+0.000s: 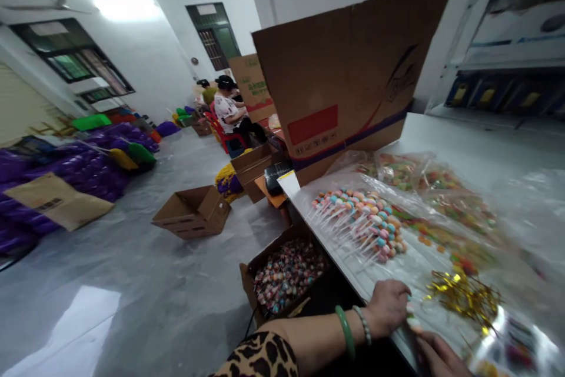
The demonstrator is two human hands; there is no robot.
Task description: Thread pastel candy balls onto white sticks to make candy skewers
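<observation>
My left hand (pixel 388 309), with a green bangle and a beaded bracelet on the wrist, is curled around what looks like a pale lollipop at the table's near edge. My right hand (pixel 436 356) is cut off by the bottom of the picture, close below the left, and its grip is hidden. Just beyond them lies a tangle of gold twist ties (pixel 463 297). Rows of pastel lollipops (pixel 359 224) rest on clear plastic on the white table (pixel 468 142), with bags of colourful candy (pixel 397 170) behind them.
An open carton of wrapped lollipops (pixel 286 274) sits left of the table, below its edge. A tall cardboard flap (pixel 344 77) rises behind the candy. Farther off, a seated person (pixel 232 115) works among cartons, and purple sacks (pixel 75 171) cover the floor at left.
</observation>
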